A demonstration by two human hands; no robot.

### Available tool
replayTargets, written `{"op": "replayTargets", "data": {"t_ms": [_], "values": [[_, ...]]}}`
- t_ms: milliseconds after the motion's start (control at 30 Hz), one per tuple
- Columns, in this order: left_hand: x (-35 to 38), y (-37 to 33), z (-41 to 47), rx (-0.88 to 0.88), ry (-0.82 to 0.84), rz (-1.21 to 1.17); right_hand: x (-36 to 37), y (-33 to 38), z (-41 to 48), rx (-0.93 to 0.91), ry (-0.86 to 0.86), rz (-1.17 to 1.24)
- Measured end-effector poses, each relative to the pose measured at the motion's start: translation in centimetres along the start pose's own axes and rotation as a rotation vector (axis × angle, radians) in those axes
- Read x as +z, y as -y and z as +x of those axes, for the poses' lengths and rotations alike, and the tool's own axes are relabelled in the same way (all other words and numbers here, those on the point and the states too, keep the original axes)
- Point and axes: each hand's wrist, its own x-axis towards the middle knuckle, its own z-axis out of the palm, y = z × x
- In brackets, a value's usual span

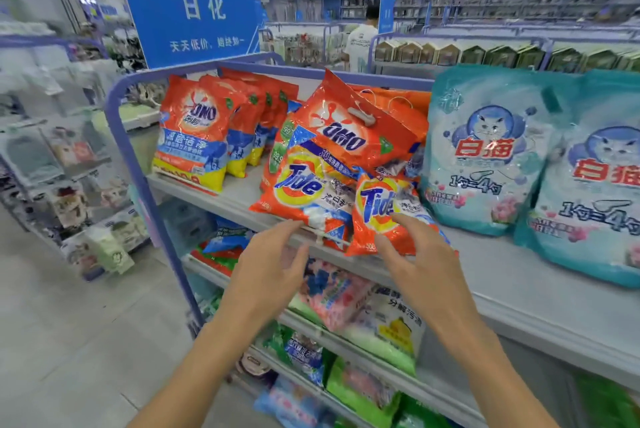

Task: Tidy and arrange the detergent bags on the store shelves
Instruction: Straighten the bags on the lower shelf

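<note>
On the top shelf (519, 275) two orange Tide bags lie at the front edge, the left Tide bag (304, 190) flat and the right Tide bag (377, 209) tilted. A loose orange OMO bag (349, 130) lies slanted on top of them. A row of upright OMO bags (194, 133) stands at the shelf's left end. My left hand (270, 265) hovers open just below the left Tide bag, fingertips near its lower edge. My right hand (412, 251) is open, fingers spread, touching the lower front of the right Tide bag.
Two large teal cat-brand bags (485, 150) lean at the right of the shelf. Lower shelves (346, 330) hold mixed green, pink and blue bags. The purple shelf frame (131, 157) curves at the left, with a blue sign (194, 5) above. A person (360, 43) stands in a far aisle.
</note>
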Motion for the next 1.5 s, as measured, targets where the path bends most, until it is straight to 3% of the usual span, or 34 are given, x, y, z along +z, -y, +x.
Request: {"op": "replayTargets", "data": {"t_ms": [267, 433, 600, 700, 767, 900, 967, 1233, 1367, 1500], "values": [[-0.5, 4.3, 9.0, -0.031, 0.034, -0.059, 5.1, 2.2, 4.8, 0.000, -0.031, -0.054], [0.2, 6.1, 13.8, -0.054, 0.089, -0.153, 7.0, 2.4, 6.7, 0.052, -0.211, 0.010], [-0.2, 6.5, 17.3, -0.188, 0.167, -0.356, 8.5, 2.6, 7.5, 0.125, -0.252, 0.064], [-0.3, 7.3, 18.8, -0.244, 0.255, -0.393, 7.4, 2.2, 8.0, 0.191, -0.402, 0.148], [-0.1, 7.7, 19.5, -0.259, 0.339, -0.484, 5.7, 1.0, 8.3, 0.303, -0.502, 0.045], [-0.2, 6.8, 20.1, -0.257, 0.434, -0.674, 2.8, -2.0, 9.4, 0.705, -0.265, -0.069], [-0.2, 6.2, 20.3, -0.294, 0.410, -0.801, 2.1, -2.8, 10.2, 0.773, -0.166, -0.030], [0.6, 4.5, 20.1, -0.434, 0.303, -1.097, -0.2, -4.9, 11.5, 0.791, 0.016, 0.731], [2.1, 3.2, 19.9, -0.440, 0.291, -1.186, -1.5, -6.0, 9.3, 0.619, -0.097, 1.034], [4.5, 1.4, 19.6, -0.486, 0.361, -1.232, -4.0, -6.8, 7.4, 0.512, -0.204, 1.135]]}}
